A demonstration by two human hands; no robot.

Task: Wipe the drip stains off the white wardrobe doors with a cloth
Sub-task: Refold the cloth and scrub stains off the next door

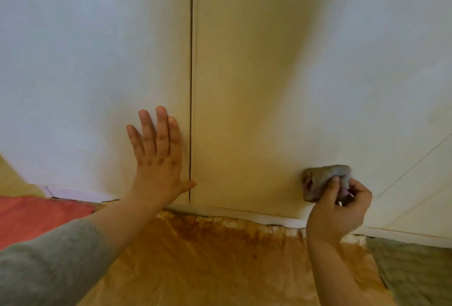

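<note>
left hand (160, 171): fingers straight, slightly spread, bracing left door (85, 73)
right hand (338, 210): fingers curled, pinching wadded cloth (320, 179)
right door (244, 110): press cloth flat beyond fingertips, firm strokes

Two hands (159, 173) (338, 210), one cloth (322, 178), at least two wardrobe doors (97, 73) (244, 85)

No readable text, label, brand, number or sign on anything here.

Below my grip (337, 210) lies a rust-stained tan floor sheet (220, 264). Lower right of the grip I see grey-green carpet (415, 276); far left, a red covering (36, 217), under soft light
</note>
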